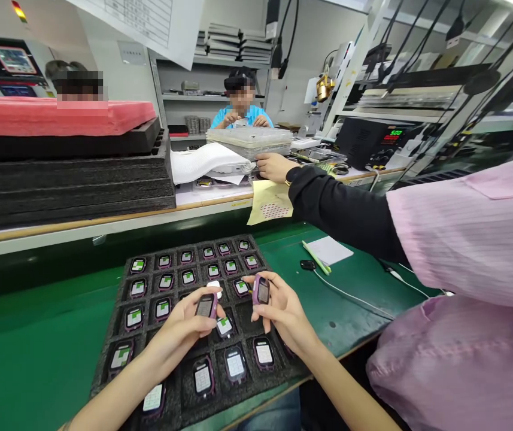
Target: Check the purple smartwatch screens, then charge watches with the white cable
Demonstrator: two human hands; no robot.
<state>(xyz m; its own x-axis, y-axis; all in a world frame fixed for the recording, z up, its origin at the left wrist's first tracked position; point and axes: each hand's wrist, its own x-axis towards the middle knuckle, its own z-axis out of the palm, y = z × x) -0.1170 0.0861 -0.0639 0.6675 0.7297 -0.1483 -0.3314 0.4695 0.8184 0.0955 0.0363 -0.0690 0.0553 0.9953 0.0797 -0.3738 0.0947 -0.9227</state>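
Observation:
Over a black foam tray (187, 408), my left hand (188, 320) pinches a purple-edged smartwatch body (205, 305) between thumb and fingers. A second purple smartwatch body (262, 291) is gripped by my right hand (283, 305), its screen tilted toward me. Neither watch touches the tray. Rows of similar strapless watches lie in the foam pockets, many with green and white labels on their screens, such as the smartwatch (264, 352) close to my right hand. One pocket (249, 317) beneath my right hand holds no watch. My left hand hides part of the middle rows.
At right, a co-worker's arm (341, 197) reaches to the shelf. A charging cable (355, 293), a green pen (316, 257) and white paper (334, 250) lie on the green mat (36, 353). Black foam trays (72, 185) are stacked at left. Another person (240, 105) sits opposite.

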